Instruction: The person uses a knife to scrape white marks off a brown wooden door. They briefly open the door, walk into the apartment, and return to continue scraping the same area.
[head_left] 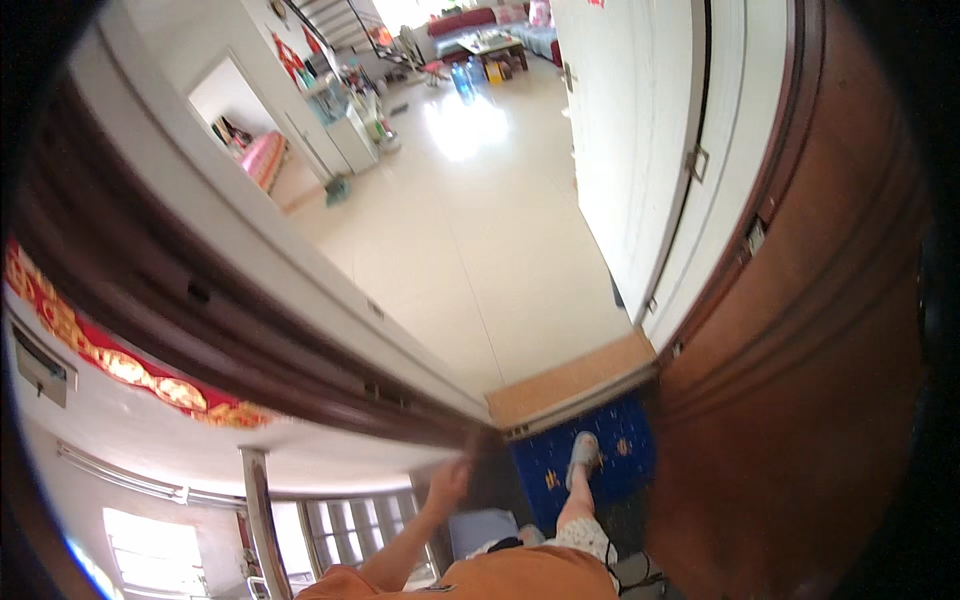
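My left hand (449, 484) is at the lower middle, on a bent arm in an orange sleeve, near the foot of the dark brown door frame (300, 365). Its fingers are smeared, so their pose does not show, and I make out nothing held. Whether it touches the frame I cannot tell. My right hand is out of view. One foot in a grey slipper (584, 450) stands on a blue patterned doormat (625, 440), just before the tan threshold (570, 379).
A brown outer door (790, 400) stands open on the right, beside a white inner door (640, 120). Beyond lies a tiled floor (440, 250) with blue water bottles (463, 82), a low table (495, 45) and a sofa (540, 38). At left rises a metal post (262, 520).
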